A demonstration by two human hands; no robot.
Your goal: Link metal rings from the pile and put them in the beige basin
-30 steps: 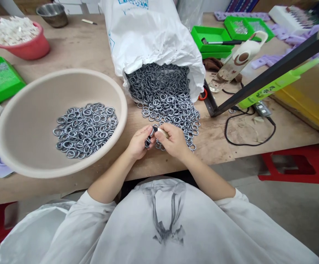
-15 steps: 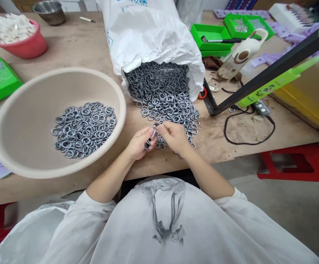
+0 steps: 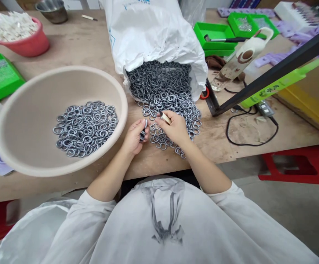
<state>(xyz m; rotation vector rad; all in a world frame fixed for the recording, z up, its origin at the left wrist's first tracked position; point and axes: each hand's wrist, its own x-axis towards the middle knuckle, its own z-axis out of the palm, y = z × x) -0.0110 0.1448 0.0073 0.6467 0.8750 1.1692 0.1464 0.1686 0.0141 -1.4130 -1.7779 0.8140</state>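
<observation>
My left hand [image 3: 133,138] is closed around several grey metal rings [image 3: 142,135], just right of the big beige basin [image 3: 61,170]. Held between the fingers of my right hand [image 3: 178,129] is a short cream-handled tool [image 3: 166,118] with a dark end; its exact kind I cannot make out. That hand hovers at the front of a spread of loose rings [image 3: 173,104], which spill from the mouth of a white sack [image 3: 153,40]. A heap of similar rings [image 3: 86,128] lies inside the basin.
Left and behind the basin stand a green tray [image 3: 1,79], a red tub [image 3: 35,42] of white pieces and a metal bowl [image 3: 53,11]. On the right are a slanted black bar [image 3: 261,79], a bottle [image 3: 236,62], a cable [image 3: 227,128] and green trays [image 3: 214,31].
My hands have moved apart: the left slightly leftward with its rings, the right a little upward. The cream-handled tool now shows in my right hand. The whole view has shifted slightly.
</observation>
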